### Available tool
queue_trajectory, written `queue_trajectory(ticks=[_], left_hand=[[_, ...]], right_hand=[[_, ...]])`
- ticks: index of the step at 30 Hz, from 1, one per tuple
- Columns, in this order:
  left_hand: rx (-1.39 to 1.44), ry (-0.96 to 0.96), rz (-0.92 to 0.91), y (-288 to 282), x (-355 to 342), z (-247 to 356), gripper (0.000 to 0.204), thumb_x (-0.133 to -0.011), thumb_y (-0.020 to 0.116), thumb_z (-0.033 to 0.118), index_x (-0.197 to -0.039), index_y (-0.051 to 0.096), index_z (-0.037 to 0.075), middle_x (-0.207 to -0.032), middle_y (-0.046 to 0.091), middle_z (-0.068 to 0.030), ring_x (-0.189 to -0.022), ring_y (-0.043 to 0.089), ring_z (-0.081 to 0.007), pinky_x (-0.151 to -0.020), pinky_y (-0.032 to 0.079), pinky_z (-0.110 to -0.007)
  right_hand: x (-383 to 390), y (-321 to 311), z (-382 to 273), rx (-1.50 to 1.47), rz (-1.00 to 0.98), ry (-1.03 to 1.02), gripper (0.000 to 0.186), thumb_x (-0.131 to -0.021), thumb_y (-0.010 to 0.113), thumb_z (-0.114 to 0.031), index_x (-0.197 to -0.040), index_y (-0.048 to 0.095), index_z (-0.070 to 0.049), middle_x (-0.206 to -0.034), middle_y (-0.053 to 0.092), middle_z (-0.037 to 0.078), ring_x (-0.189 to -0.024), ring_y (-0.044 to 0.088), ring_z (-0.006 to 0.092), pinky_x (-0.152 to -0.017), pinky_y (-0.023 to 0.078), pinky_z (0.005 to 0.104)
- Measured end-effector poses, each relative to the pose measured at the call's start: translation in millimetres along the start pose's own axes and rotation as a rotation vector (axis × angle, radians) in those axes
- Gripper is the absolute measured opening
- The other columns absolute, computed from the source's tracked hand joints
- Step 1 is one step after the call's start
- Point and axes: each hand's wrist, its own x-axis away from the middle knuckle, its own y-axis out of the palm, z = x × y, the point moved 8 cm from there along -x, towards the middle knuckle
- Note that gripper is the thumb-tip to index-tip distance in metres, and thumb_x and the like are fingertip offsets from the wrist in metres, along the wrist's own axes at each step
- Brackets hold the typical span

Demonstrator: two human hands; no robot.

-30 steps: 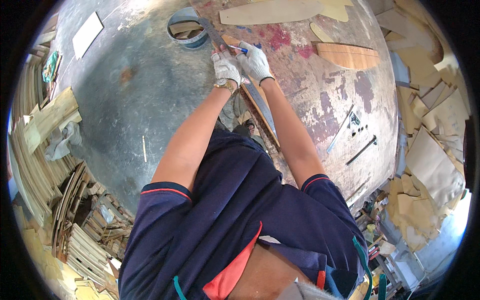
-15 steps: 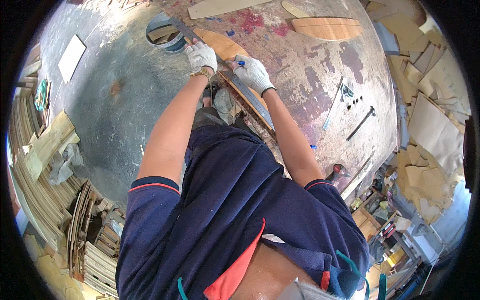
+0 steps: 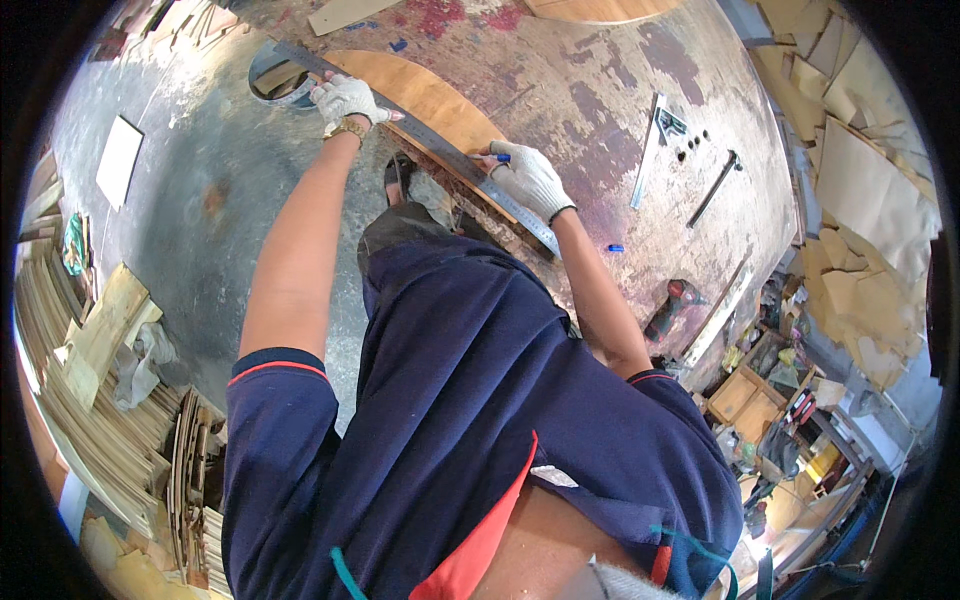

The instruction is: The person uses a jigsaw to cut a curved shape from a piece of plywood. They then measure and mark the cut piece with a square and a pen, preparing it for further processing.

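Note:
A long steel ruler (image 3: 437, 146) lies slantwise along the near edge of a curved, orange-brown wooden board (image 3: 425, 88). My left hand (image 3: 345, 99), in a white knit glove, grips the ruler toward its far left end, thumb stretched along it. Farther down the ruler, over its nearer right part, is my right hand (image 3: 532, 182), also gloved. Its fingers are closed on a blue pen (image 3: 500, 157); the pen's tip is hidden. A round bucket (image 3: 281, 74) stands beneath the ruler's far left end.
On the worn tabletop (image 3: 590, 120) to the right lie a combination square (image 3: 655, 140), a hammer (image 3: 715, 188), a blue cap (image 3: 615, 248) and a drill (image 3: 674, 308). Another curved board (image 3: 605, 8) is at the far edge. Stacked wood strips (image 3: 90, 420) fill the left.
The view has shifted, so more of the board and ruler shows. My hands are farther apart, with the right one closer to the ruler's near end, the pen still in it.

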Motion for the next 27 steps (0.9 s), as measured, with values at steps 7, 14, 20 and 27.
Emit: queue_trajectory(ticks=[7, 14, 20, 27], left_hand=[[-0.009, -0.034, -0.051, 6.9, -5.0, -3.5, 0.139, -0.058, 0.075, 0.090, -0.158, 0.038, 0.002, -0.167, 0.029, -0.0253, -0.153, 0.031, -0.0421, -0.123, 0.023, -0.058], [-0.047, -0.029, -0.109, 4.0, -5.2, 0.1, 0.136, -0.059, 0.072, 0.092, -0.157, 0.041, 0.003, -0.167, 0.028, -0.0243, -0.152, 0.032, -0.0423, -0.123, 0.025, -0.058], [-0.071, -0.041, -0.045, -6.4, 4.3, -0.4, 0.127, -0.059, 0.071, 0.093, -0.151, 0.052, 0.007, -0.160, 0.042, -0.0196, -0.147, 0.040, -0.0398, -0.119, 0.031, -0.056], [-0.076, -0.012, -0.044, -5.4, 1.1, 0.4, 0.128, -0.058, 0.071, 0.093, -0.150, 0.052, 0.006, -0.160, 0.042, -0.0207, -0.146, 0.041, -0.0392, -0.118, 0.031, -0.058]], right_hand=[[46.4, -11.8, 34.9, 0.010, -0.057, 0.104, 0.030, -0.097, 0.061, -0.029, -0.118, 0.074, -0.012, -0.104, 0.074, 0.020, -0.101, 0.071, 0.0378, -0.085, 0.054, 0.0445], [79.3, -19.4, 58.5, 0.011, -0.045, 0.151, 0.029, -0.097, 0.061, -0.030, -0.115, 0.074, -0.013, -0.103, 0.073, 0.023, -0.100, 0.069, 0.0419, -0.086, 0.054, 0.0502], [100.0, -28.2, 67.7, 0.048, -0.051, 0.197, 0.029, -0.096, 0.062, -0.031, -0.114, 0.074, -0.012, -0.104, 0.073, 0.023, -0.101, 0.069, 0.0426, -0.086, 0.054, 0.0503], [103.5, -26.2, 73.5, 0.158, -0.080, 0.225, 0.029, -0.095, 0.062, -0.030, -0.111, 0.075, -0.011, -0.102, 0.073, 0.023, -0.098, 0.069, 0.0430, -0.085, 0.054, 0.0500]])
